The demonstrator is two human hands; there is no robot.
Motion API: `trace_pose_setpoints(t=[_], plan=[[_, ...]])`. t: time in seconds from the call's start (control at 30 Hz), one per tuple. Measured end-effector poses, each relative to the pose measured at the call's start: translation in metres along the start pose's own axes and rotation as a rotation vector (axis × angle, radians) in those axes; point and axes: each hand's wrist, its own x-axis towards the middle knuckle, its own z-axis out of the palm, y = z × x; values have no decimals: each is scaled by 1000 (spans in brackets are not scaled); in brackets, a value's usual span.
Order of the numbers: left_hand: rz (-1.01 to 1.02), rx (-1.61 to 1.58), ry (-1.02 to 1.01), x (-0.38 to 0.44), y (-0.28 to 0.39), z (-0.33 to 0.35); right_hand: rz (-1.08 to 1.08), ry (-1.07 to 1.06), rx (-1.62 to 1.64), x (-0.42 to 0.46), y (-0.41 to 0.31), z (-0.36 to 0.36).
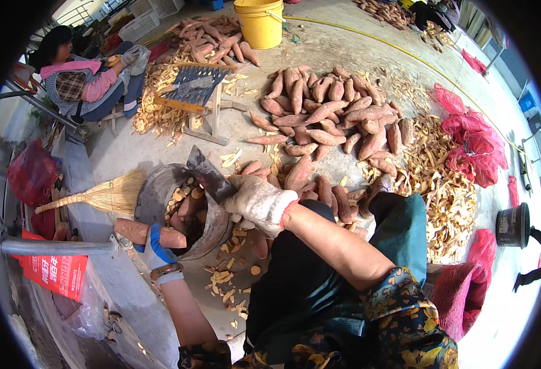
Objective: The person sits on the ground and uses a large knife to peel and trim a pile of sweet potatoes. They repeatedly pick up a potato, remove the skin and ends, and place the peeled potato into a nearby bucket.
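Observation:
My left hand, in a glove with a blue part, grips a thick sweet potato at the near left side of a grey bucket. Its upper end looks cut off. My right hand, in a soiled white knit glove, is closed around a cleaver whose dark, broad blade points up and left over the bucket's far rim. Inside the bucket lie reddish sweet potato pieces and small pale slices. The cleaver is apart from the held sweet potato.
Whole sweet potatoes are heaped ahead, with peelings to the right. A straw broom lies left of the bucket. Beyond stand a strap-seated wooden stool and a yellow bucket. A seated person works at upper left. Red mesh bags lie right.

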Motion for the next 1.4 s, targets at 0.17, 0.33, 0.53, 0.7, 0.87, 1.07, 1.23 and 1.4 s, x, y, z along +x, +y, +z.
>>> trace_pose_setpoints(t=[0.17, 0.33, 0.53, 0.7, 0.87, 1.07, 1.23, 1.4], plan=[[-135, 555, 191, 40, -31, 54, 103, 588, 384, -120, -14, -139], [-30, 502, -295, 41, -30, 153, -9, 1083, 440, -181, 4, -198], [174, 1131, -934, -23, -77, 341, 140, 1115, 551, -204, 47, -204], [134, 1937, -1565, -28, -98, 444, 198, 1107, 397, -229, 70, -215], [754, 1725, -1016, 4, -108, 552, 198, 1029, -18, -240, 83, -223], [900, 2045, -893, -4, -151, 609, 194, 957, -89, -242, 88, -226], [553, 1856, -935, 0, -169, 584, 154, 1014, -197, -236, 92, -225], [446, 1135, -863, 8, -121, 497, 198, 981, -228, -227, 91, -216]])
